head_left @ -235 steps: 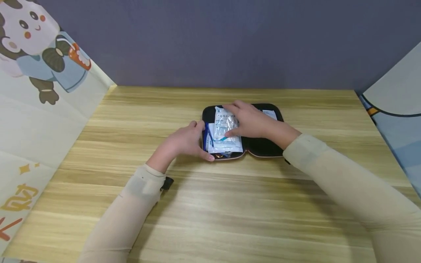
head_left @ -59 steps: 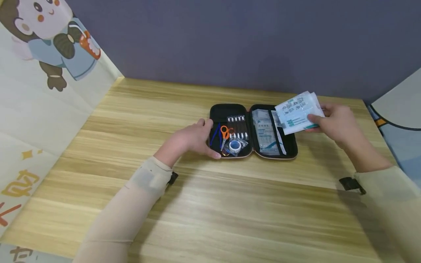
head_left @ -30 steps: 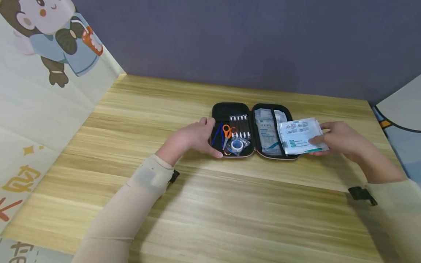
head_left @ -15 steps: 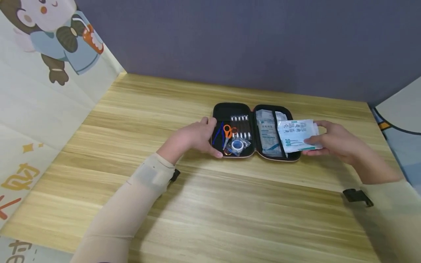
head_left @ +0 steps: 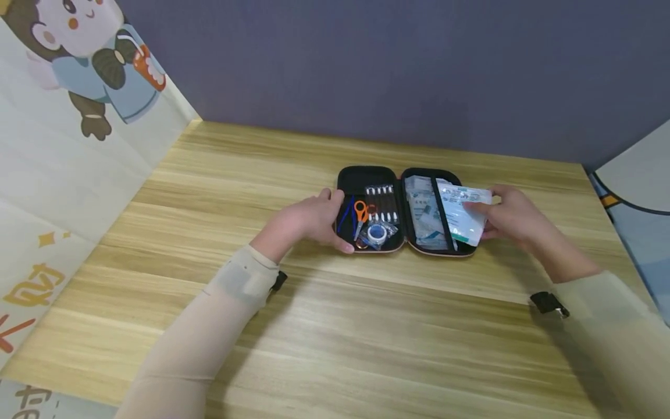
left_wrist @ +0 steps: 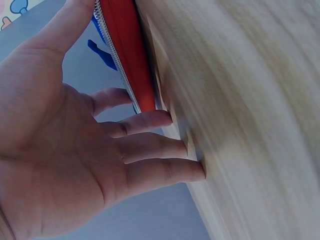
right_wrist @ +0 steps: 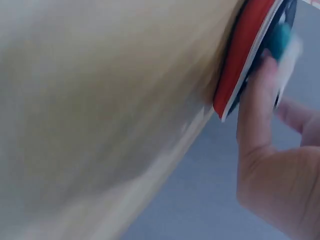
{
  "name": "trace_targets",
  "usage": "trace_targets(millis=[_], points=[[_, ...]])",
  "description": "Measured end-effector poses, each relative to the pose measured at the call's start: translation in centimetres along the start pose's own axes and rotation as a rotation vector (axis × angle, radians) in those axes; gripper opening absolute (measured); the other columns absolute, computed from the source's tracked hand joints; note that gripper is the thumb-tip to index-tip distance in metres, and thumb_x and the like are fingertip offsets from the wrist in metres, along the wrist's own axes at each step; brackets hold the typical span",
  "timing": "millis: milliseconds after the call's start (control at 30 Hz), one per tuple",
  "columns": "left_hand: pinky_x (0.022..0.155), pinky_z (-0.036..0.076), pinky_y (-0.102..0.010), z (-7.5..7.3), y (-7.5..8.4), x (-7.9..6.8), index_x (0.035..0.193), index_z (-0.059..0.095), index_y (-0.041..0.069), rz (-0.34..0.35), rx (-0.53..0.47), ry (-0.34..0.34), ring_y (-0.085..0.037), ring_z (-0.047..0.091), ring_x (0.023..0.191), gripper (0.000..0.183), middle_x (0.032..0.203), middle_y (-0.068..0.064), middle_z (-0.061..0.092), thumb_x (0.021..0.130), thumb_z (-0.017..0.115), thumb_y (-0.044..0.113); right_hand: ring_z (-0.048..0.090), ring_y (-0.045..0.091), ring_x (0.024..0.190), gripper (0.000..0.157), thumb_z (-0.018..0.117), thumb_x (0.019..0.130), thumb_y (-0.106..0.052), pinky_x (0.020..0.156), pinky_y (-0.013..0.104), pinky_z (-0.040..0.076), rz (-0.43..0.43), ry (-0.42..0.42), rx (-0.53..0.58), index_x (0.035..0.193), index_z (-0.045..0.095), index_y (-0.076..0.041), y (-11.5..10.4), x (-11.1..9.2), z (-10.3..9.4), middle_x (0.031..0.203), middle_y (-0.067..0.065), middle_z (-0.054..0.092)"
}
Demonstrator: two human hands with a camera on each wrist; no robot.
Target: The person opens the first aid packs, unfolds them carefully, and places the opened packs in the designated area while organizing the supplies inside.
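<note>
A small zippered first-aid case (head_left: 366, 177) lies unfolded on the table, black inside and red outside. My left hand (head_left: 309, 218) steadies its left side, thumb at the near corner; in the left wrist view the fingers (left_wrist: 155, 145) stretch out straight beside the red wall. My right hand (head_left: 515, 218) pinches a printed white packet (head_left: 466, 212), thumb on top, its left part at the strap (head_left: 444, 215) of the right half. Packets (head_left: 424, 209) lie under that strap. The left half holds orange-handled scissors (head_left: 360, 210), cotton swabs (head_left: 382, 202), a wrapped tape roll (head_left: 377, 233) and blue tweezers (head_left: 346, 215).
The wooden table (head_left: 366, 331) extends in front of the case and to both sides. A dark blue-grey panel (head_left: 366, 75) rises behind its back edge. Cartoon-printed sheets (head_left: 120, 139) border it at left and right.
The white packets first lay in the left half. My right hand carried them rightward, then brought them back left against the right half's strap, turning them. My left hand stays at the case's side.
</note>
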State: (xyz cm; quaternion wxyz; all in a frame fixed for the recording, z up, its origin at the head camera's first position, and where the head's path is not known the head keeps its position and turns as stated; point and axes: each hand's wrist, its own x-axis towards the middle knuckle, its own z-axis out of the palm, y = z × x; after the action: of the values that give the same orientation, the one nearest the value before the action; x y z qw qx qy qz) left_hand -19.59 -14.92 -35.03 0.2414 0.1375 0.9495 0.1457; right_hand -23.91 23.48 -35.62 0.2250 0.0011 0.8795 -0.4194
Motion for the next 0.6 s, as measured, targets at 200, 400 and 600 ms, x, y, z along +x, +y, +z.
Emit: trace_targets(millis=[200,400,600], points=[[0.120,0.046,-0.058,0.1,-0.1,0.1,0.166,0.017,0.007,0.014,-0.002,0.001,-0.045,0.049,0.146,0.129,0.166,-0.026,0.032,0.076,0.091,0.063,0.044,0.010,0.058,0.068,0.074,0.100,-0.042,0.060,0.033,0.045,-0.012,-0.046,-0.275,0.146,0.049,0.001,-0.7,0.0,-1.3,0.064,-0.010,0.042],[0.120,0.045,-0.058,-0.1,-0.1,-0.1,0.167,0.016,0.007,0.003,-0.002,-0.001,-0.045,0.048,0.146,0.130,0.166,-0.026,0.032,0.076,0.090,0.063,0.059,0.007,0.066,0.082,0.065,0.108,-0.023,0.062,0.028,0.057,0.043,-0.116,-0.043,0.165,0.016,0.009,-0.8,1.1,-0.9,0.081,-0.004,0.061],[0.119,0.047,-0.057,0.0,-0.3,-0.2,0.165,0.019,0.007,0.010,0.002,0.003,-0.044,0.050,0.143,0.127,0.163,-0.025,0.035,0.076,0.090,0.063,0.074,0.008,0.072,0.080,0.058,0.110,-0.019,0.071,0.024,0.064,0.084,-0.125,0.169,0.163,0.007,0.013,-0.6,1.5,0.2,0.093,-0.002,0.069]])
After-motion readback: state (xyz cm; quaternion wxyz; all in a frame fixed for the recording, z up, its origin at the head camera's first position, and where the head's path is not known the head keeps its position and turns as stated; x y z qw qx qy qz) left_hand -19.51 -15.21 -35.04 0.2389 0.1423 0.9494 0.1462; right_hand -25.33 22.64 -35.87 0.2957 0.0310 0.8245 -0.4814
